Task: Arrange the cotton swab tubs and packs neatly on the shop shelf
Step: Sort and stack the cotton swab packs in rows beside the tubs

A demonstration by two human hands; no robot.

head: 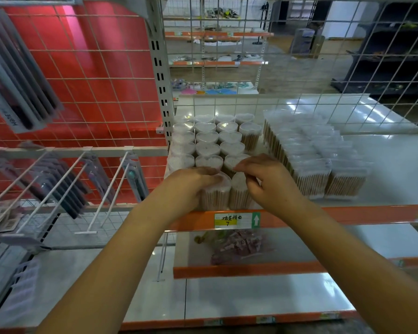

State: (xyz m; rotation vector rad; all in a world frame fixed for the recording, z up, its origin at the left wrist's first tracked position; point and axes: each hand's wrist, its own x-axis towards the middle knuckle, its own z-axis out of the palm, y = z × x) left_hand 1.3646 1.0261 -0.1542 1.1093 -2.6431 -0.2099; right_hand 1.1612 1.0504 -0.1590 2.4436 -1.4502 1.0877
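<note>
Several clear heart-shaped cotton swab tubs (206, 148) stand in rows at the left end of the white shelf (391, 165). My left hand (191, 184) grips the front-row tub (215, 196) from above, fingers curled over its lid. My right hand (268, 182) pinches the top of the neighbouring front tub (238, 194), fingers bent. To the right, several clear packs of wooden-stick swabs (319, 160) stand in rows, just beside my right hand.
An orange shelf edge with a yellow price label (234, 220) runs under the tubs. A wire grid back panel (299, 68) closes the shelf behind. Peg hooks with hanging goods (58, 184) stick out at left. A pink packet (237, 247) lies on the lower shelf.
</note>
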